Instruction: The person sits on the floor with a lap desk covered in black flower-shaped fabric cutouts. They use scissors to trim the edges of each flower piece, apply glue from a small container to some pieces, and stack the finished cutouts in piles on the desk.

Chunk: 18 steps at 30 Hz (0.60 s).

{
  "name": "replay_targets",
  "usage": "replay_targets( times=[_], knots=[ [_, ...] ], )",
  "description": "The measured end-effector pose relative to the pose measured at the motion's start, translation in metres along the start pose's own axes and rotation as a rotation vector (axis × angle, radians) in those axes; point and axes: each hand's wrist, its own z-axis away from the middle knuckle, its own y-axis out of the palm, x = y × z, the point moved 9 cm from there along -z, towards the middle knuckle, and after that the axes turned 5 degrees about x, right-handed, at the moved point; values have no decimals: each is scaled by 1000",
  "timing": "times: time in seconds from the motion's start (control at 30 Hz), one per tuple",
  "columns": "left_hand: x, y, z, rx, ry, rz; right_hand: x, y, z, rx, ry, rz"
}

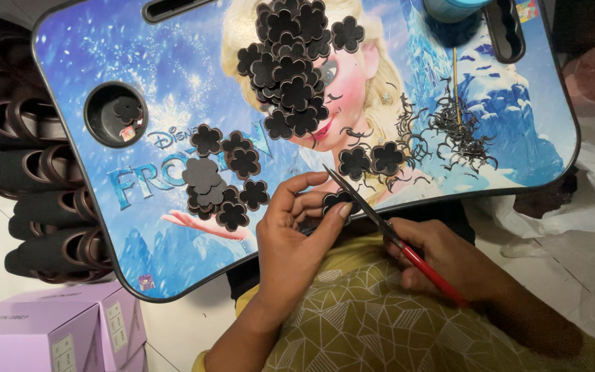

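the left hand (290,231), at lower centre of the frame, pinches a dark flower-shaped piece (339,202) between thumb and curled fingers (311,201); the piece sits just below the near edge of the lap table (91,55). the right hand (442,258), lower right, is closed around the red handles of the scissors (373,213). the scissors' long axis runs diagonally, handles at lower right, thin dark blades pointing to upper left, with the blades at the edge of the held piece. how far the blades are parted cannot be told.

the piece is flat, matte, dark brown to black, with a rounded petal outline. a pile of like pieces (290,65) lies at top centre of the table, a smaller group (218,182) at left centre, and two more (372,160) just above the blade tips. thin curled offcuts (449,131) are scattered at upper right. the table is glossy, with a blue printed top and a round recessed cup holder (115,114) at upper left.
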Motion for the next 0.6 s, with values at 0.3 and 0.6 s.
replay_targets(
  times=[0.3, 0.6],
  knots=[
    [-8, -3, -2, 3, 48, -58, 10, -3, 0, -20, -64, 124],
    [-7, 4, 1, 32, -30, -55, 10, 0, 0, 3, -10, 138]
  ],
)
